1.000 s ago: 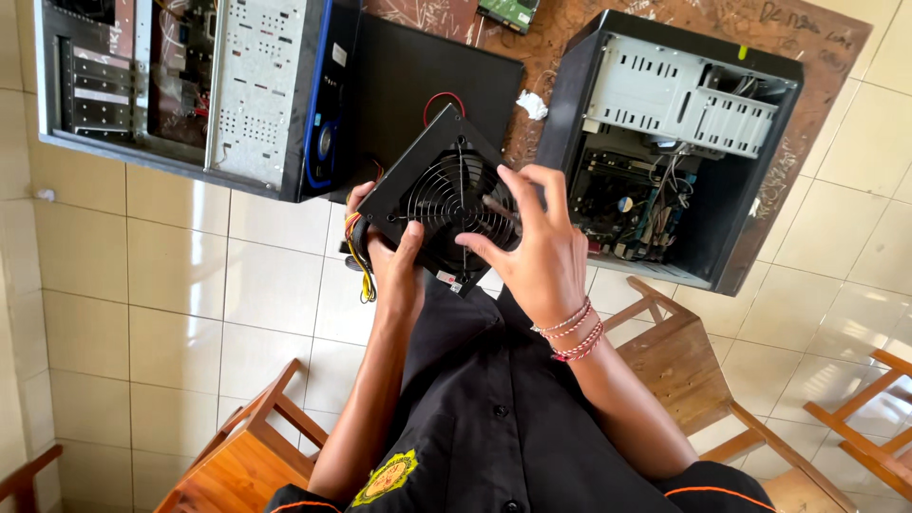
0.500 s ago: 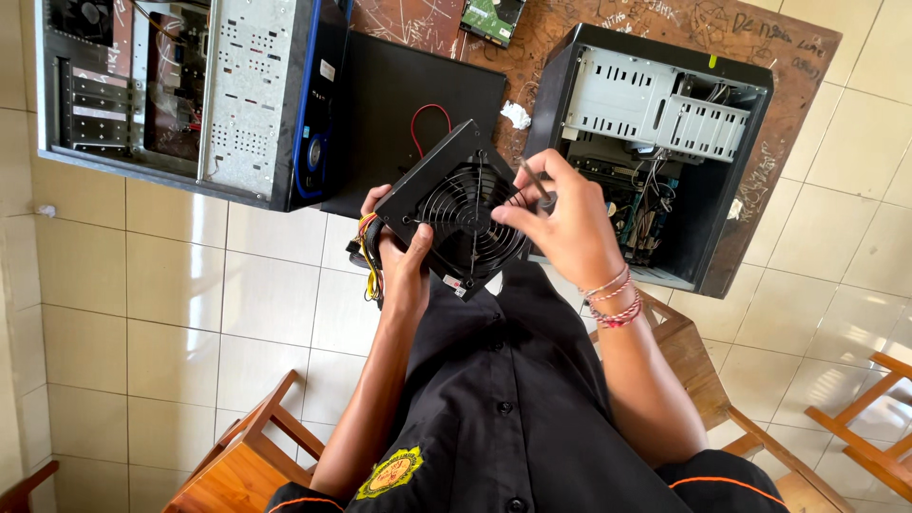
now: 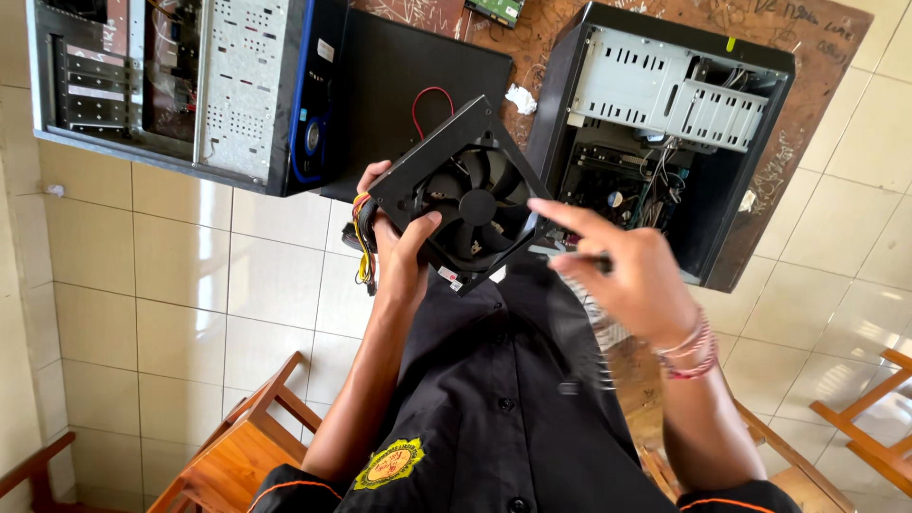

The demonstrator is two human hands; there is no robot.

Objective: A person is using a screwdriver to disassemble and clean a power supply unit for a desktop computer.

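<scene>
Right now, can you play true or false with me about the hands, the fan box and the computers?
1. The left hand holds the fan box. True.
2. The right hand grips the fan box tightly. False: it is off the box, a finger pointing toward the fan.
3. There is only one computer case on the table. False: there are two open ones, a left case and a right case.
4. Beaded bracelets sit on the right wrist. True.
5. The fan blades are white. False: they are black, like the box.
6. A red wire loops behind the fan box. True.
</scene>
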